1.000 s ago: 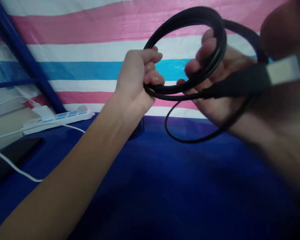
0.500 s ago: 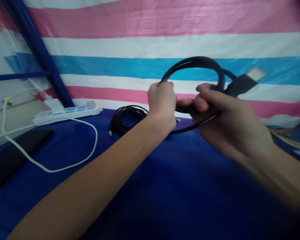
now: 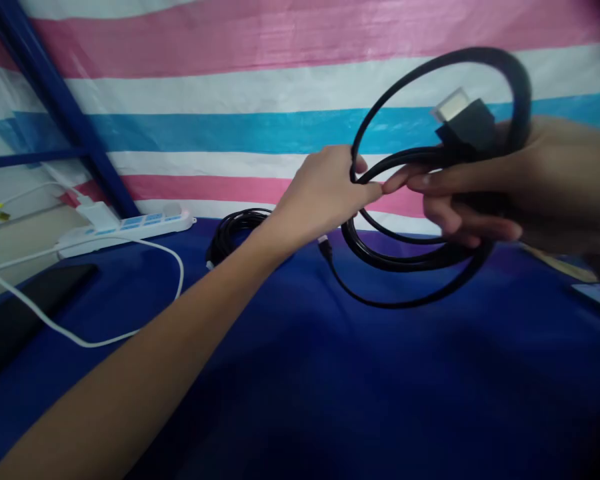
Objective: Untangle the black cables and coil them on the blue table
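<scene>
Black cable: held up above the tabletop, looped loosely between the left hand and the right hand; its loops spread widest from side to side, some rising above the fingers and some hanging below them.
Left fingers: closed on the near side of the loops, the thumb reaching toward the right fingertips, touching or just beside them (hard to tell which).
Right fingers: bent around the opposite side of the loops, with the hand's edges a little blurred.
Large connector: just above the right fingers and much nearer to that hand; its long axis slants, the pale metal end aimed up and toward the left hand.
Small connector: dangling free below the left fingers on a single strand, its light tip angled upward.
Cable look: glossy black, rounded, several turns bunched together below the fingers, thinner single strands elsewhere.
Second coil: black, lying on the tabletop beyond the left forearm, apart from the fingers.
Power strip: white with blue sockets, well to the left of the left fingers, a white cord curling in front.
Striped sheet: pink, white and blue, hanging behind both hands.
</scene>
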`<state>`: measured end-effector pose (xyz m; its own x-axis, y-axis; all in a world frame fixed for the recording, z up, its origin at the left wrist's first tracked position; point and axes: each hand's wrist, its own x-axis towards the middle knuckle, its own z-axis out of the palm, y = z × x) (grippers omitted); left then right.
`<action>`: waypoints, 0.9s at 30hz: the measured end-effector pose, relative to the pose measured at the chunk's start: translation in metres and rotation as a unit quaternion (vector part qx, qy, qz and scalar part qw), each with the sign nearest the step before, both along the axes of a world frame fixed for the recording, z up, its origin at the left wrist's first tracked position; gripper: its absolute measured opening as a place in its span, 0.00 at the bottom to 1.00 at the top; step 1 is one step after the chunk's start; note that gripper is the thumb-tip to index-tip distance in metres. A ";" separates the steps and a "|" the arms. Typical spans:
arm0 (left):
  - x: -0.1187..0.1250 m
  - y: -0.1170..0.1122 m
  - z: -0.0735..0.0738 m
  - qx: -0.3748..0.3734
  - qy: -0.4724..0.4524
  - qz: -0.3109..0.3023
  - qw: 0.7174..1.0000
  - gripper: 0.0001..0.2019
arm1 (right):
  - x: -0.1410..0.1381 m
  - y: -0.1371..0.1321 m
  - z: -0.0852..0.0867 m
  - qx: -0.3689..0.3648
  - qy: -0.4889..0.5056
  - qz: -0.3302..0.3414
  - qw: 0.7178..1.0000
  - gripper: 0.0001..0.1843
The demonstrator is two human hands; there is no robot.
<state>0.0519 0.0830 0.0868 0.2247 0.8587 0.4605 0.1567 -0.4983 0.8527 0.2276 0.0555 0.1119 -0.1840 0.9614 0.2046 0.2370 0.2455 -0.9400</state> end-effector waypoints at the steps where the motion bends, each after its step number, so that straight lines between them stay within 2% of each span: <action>1: 0.005 0.000 -0.002 0.060 0.018 0.046 0.997 0.10 | 0.000 -0.001 0.002 -0.002 -0.014 0.003 1.000 0.09; 3: 0.012 0.000 -0.005 0.189 0.095 0.097 0.973 0.07 | -0.001 -0.003 0.005 -0.014 -0.058 0.027 0.998 0.12; 4: 0.015 0.000 -0.006 0.214 0.121 0.114 0.963 0.04 | -0.001 -0.004 0.006 -0.007 -0.056 0.026 0.998 0.12; 5: 0.016 0.000 -0.007 0.222 0.141 0.126 0.957 0.02 | 0.000 -0.005 0.008 0.001 -0.055 0.020 0.998 0.13; 8: 0.017 0.001 -0.006 0.177 0.186 0.122 0.959 0.14 | 0.004 -0.010 0.010 0.069 -0.100 -0.033 0.992 0.16; 10: 0.016 -0.001 -0.005 0.099 0.164 0.057 0.980 0.17 | 0.007 -0.012 0.010 0.143 -0.170 -0.089 0.971 0.18; 12: 0.014 -0.005 -0.001 -0.034 0.080 -0.073 0.994 0.17 | 0.009 -0.012 0.009 0.191 -0.226 -0.119 0.948 0.18; 14: 0.013 -0.011 0.004 -0.161 -0.039 -0.206 0.964 0.15 | 0.009 -0.010 0.007 0.200 -0.234 -0.113 0.945 0.19; 15: 0.013 -0.014 0.007 -0.204 -0.092 -0.246 0.943 0.14 | 0.008 -0.008 0.006 0.192 -0.207 -0.100 0.954 0.18; 17: 0.014 -0.020 0.014 -0.237 -0.175 -0.257 0.920 0.15 | 0.003 -0.006 0.003 0.161 -0.104 -0.070 0.979 0.14; 19: 0.015 -0.023 0.021 -0.224 -0.248 -0.213 0.918 0.17 | -0.005 -0.006 0.001 0.109 0.044 -0.044 0.992 0.10; 22: 0.017 -0.023 0.024 -0.189 -0.373 -0.128 0.899 0.20 | -0.021 -0.012 -0.002 0.030 0.220 -0.035 0.974 0.07; 25: 0.018 -0.019 0.019 -0.181 -0.438 -0.089 0.876 0.21 | -0.037 -0.019 -0.005 0.029 0.280 -0.023 0.959 0.05; 27: 0.016 -0.016 0.013 -0.182 -0.411 -0.115 0.886 0.20 | -0.041 -0.021 -0.006 0.055 0.262 -0.020 0.963 0.06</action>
